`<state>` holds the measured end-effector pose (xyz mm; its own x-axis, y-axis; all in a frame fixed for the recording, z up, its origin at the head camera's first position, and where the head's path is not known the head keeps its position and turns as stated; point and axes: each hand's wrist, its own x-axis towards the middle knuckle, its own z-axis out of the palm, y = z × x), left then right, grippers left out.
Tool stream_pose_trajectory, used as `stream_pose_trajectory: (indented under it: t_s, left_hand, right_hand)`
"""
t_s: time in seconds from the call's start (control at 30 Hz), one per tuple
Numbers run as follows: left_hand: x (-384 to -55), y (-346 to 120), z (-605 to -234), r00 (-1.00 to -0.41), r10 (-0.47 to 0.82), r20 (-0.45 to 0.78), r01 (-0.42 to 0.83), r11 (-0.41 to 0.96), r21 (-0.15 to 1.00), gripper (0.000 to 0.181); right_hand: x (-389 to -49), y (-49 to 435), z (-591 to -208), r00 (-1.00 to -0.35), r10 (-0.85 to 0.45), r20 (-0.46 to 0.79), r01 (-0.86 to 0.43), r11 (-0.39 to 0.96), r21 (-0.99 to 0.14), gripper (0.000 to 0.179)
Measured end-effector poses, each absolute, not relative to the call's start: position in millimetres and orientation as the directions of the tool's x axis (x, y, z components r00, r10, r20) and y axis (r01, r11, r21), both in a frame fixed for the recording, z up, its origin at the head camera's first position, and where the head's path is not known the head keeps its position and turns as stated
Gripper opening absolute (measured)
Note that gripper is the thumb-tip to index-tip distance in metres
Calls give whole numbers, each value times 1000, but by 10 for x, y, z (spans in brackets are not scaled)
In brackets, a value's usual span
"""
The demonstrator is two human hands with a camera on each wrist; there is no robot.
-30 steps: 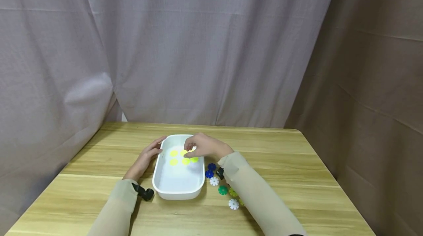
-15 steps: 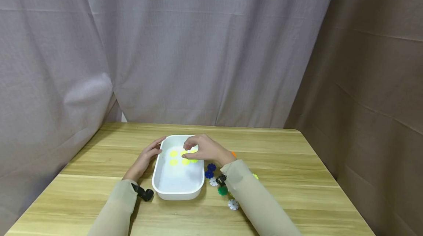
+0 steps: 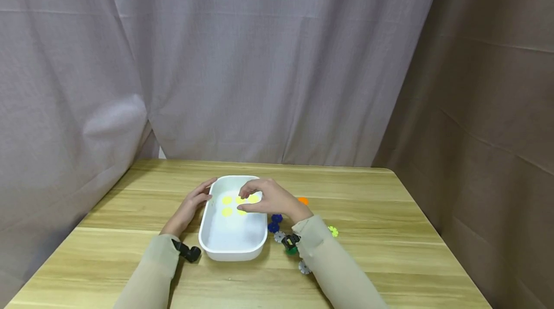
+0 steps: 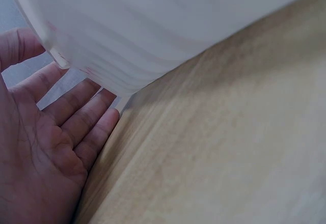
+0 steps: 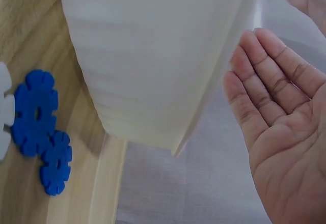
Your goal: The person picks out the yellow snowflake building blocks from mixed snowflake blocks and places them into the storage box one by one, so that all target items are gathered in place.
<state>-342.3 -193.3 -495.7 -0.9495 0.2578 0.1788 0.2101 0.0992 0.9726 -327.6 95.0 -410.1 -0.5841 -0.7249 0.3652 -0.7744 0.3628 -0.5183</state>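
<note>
A white rectangular tray (image 3: 231, 239) holds several flat yellow discs (image 3: 227, 212) on its floor. My left hand (image 3: 188, 210) rests against the tray's left side near the far end; in the left wrist view its fingers (image 4: 76, 102) lie fairly straight along the outer wall. Over the right half of the tray hovers my right hand (image 3: 274, 199), thumb and fingers apart, nothing visible between them. It covers part of the discs. The right wrist view shows that palm (image 5: 285, 137) bare, beside the tray's wall (image 5: 137, 56).
Right of the tray lie two blue notched discs (image 3: 275, 223), a white one (image 3: 279, 237) and a partly hidden green one (image 3: 291, 251). Another white disc (image 3: 304, 267) is nearer. Beyond the right arm are an orange piece (image 3: 303, 201) and a yellow-green disc (image 3: 332, 231). Curtains (image 3: 259, 68) hang behind.
My right hand has shifted slightly right and nearer, thumb and fingertips wider apart. The orange piece and yellow-green disc have come into view beside the arm. My left hand and the tray stay put.
</note>
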Motion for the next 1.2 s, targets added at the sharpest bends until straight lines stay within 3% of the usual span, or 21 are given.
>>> stream_pose_trajectory:
  t_s: [0.53,1.2]
  left_hand:
    - [-3411,-1927,-4950,-954,246,169,200,106,974,57]
    - [-3403,-1924,-4944,-953,255,165,198,108,974,57]
  right_hand:
    - [-3226,1201,-4050,-588,-716,376,-767,346,-541,39]
    - [-3228,1790,-4051,-632,-668,393,-746,385,-544,23]
